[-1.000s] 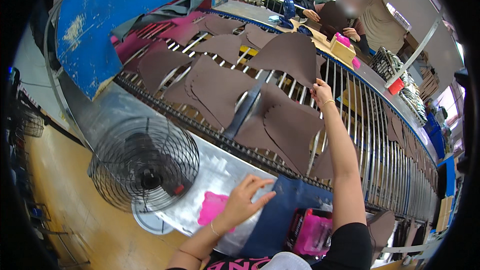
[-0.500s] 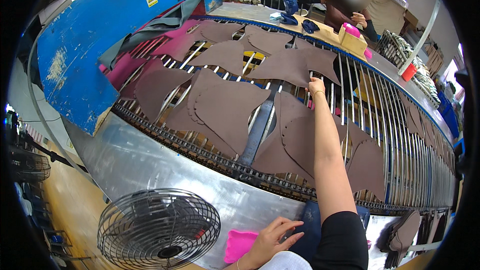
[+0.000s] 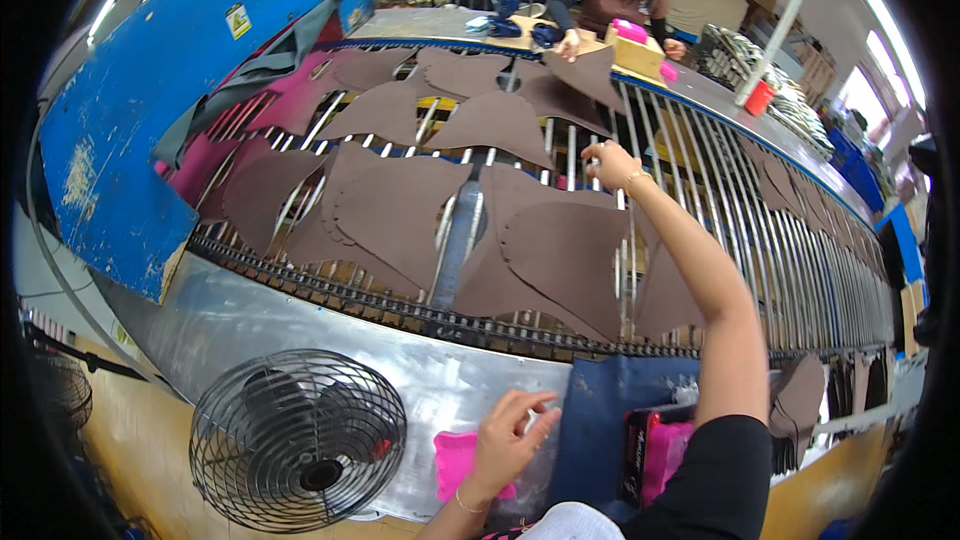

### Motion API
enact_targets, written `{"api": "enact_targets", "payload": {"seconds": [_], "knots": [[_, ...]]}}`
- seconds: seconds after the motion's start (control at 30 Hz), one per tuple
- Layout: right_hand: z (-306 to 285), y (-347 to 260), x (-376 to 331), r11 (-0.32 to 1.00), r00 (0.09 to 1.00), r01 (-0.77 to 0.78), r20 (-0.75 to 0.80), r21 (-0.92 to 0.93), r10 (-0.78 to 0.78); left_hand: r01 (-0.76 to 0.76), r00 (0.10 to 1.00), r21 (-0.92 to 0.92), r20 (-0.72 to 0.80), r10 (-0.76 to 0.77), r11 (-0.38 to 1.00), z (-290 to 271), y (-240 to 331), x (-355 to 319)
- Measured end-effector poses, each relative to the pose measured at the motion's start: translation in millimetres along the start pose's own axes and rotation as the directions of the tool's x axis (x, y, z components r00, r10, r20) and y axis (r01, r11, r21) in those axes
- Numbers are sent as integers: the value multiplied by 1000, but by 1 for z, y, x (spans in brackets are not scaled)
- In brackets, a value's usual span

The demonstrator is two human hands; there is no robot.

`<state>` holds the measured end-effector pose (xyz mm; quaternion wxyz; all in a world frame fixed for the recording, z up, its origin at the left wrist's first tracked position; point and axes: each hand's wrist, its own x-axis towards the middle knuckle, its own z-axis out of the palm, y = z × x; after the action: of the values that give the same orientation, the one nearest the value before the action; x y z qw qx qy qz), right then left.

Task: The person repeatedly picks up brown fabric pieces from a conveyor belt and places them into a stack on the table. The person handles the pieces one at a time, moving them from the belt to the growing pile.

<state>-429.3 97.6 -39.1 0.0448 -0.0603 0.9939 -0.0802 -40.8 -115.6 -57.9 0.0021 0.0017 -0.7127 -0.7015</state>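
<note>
My right hand (image 3: 614, 168) reaches over the conveyor rods, fingers loosely bent and apart, with nothing visible in them. Just left of it lies a brown curved sheet piece (image 3: 490, 125); nearer me is a scalloped brown piece (image 3: 568, 245). My left hand (image 3: 510, 445) hovers low by the metal ledge, open, thumb and fingers apart. Partly under that hand and wrist is a bright pink pad (image 3: 455, 462). Across the conveyor, a co-worker's hand (image 3: 568, 45) is at a tilted brown piece (image 3: 590, 75).
A blue machine housing (image 3: 130, 130) with grey cloth flaps (image 3: 250, 75) stands left over the conveyor. A caged fan (image 3: 300, 440) is near left. Dark blue sheet (image 3: 590, 430) and a pink-and-black box (image 3: 660, 455) sit by my right arm. A chain (image 3: 400, 318) runs along the near edge.
The view has shifted right. My right hand has let go of the brown piece's edge. The co-worker has leaned in, and a brown piece on the far side is now lifted.
</note>
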Motion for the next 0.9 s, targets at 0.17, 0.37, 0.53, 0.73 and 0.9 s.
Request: {"api": "enact_targets", "payload": {"seconds": [0.17, 0.37, 0.53, 0.73, 0.9], "knots": [[-53, 94, -175, 988, 992, 114, 42, 103, -119, -127, 988, 117, -75, 136, 985, 5, -5, -2], [-44, 266, -441, 717, 684, -695, -356, -55, 636, -112, 987, 128, -98, 124, 985, 10, -3, -6], [4, 347, -608, 168, 97, -977, -428, 132, 899, -26, 992, 33, -121, 30, 999, 13, -6, -10], [23, 392, -658, 206, 151, -929, -192, 306, 970, -49, 978, 53, -199, 58, 997, 30, 9, -24], [29, 424, -652, 223, 158, -920, -216, 322, 963, -73, 963, 76, -253, 90, 994, 40, 26, -40]]}}
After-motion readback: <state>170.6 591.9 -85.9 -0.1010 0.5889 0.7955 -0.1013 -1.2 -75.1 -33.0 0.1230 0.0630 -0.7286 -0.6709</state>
